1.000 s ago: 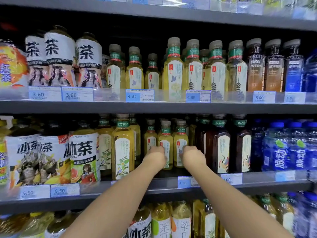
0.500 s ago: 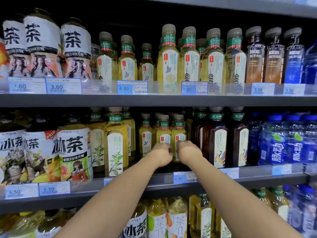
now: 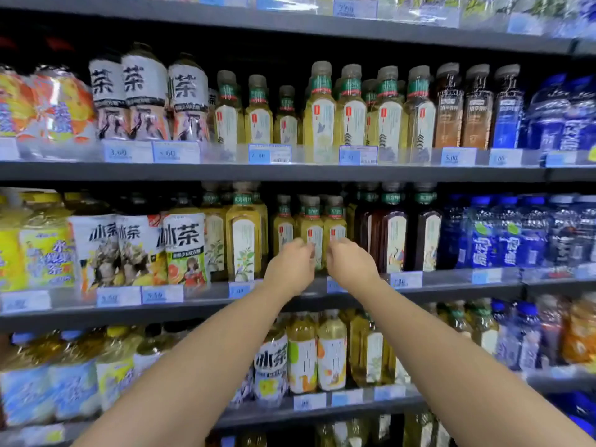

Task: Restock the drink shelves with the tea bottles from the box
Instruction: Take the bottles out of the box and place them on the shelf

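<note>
Three small yellow tea bottles stand in a row on the middle shelf [image 3: 451, 287]. My left hand [image 3: 292, 269] reaches in with its back to the camera, fingers curled round the lower part of the middle tea bottle [image 3: 312, 227]. Just to the right, almost touching it, my right hand [image 3: 350, 264] curls its fingers round the right tea bottle [image 3: 336, 224]. The third small bottle [image 3: 283, 225] stands free to the left, its base hidden behind my left hand. No box is in view.
Taller yellow tea bottles [image 3: 244, 240] stand left of my hands and dark tea bottles [image 3: 394, 240] right of them. Blue drink bottles [image 3: 503, 240] fill the right side. The shelves above [image 3: 290, 172] and below [image 3: 322, 411] are packed with bottles, behind price tags.
Both hands have drawn closer together in front of the small tea bottles and now nearly touch. The camera has shifted, so more of the lower shelf shows.
</note>
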Action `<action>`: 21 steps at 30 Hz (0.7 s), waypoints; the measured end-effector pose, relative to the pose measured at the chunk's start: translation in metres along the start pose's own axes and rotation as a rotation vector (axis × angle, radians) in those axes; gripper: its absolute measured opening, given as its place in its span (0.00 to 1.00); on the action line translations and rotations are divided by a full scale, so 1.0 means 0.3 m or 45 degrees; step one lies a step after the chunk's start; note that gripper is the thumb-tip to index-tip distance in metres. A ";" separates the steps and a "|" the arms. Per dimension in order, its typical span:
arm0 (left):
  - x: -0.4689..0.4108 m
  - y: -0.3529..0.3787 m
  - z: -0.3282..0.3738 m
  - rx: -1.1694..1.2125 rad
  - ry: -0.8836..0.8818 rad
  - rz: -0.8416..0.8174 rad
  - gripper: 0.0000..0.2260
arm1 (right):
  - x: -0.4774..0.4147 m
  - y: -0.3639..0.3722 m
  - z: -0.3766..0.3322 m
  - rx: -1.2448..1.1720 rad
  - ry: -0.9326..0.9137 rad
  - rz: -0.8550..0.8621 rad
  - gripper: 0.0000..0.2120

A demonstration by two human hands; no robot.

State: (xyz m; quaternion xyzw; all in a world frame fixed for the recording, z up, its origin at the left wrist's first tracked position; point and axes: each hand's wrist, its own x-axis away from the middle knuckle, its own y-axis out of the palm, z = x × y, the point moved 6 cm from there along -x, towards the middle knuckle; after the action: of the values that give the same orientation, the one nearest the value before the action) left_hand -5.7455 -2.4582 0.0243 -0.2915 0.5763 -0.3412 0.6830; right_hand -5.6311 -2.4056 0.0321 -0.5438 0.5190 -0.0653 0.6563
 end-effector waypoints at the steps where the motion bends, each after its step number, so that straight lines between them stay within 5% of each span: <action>1: 0.048 -0.007 0.011 0.016 0.014 0.039 0.06 | 0.050 -0.009 -0.021 -0.038 -0.034 0.036 0.04; 9: 0.572 0.301 -0.025 0.198 0.039 -0.072 0.08 | 0.577 0.262 -0.053 -0.260 -0.014 0.031 0.08; 17: 1.331 0.834 -0.176 -0.020 -0.199 -0.577 0.04 | 1.302 0.905 -0.038 -0.268 0.109 -0.655 0.09; 21: 1.589 1.030 -0.240 -0.177 -0.259 -0.729 0.16 | 1.570 1.193 -0.037 -0.272 0.314 -1.165 0.18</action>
State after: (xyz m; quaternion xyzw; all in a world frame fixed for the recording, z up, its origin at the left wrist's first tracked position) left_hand -5.7273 -2.6565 -0.5127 -0.5206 0.4214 -0.4487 0.5917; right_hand -5.5976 -2.5757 -0.5336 -0.7688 0.3041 -0.3575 0.4344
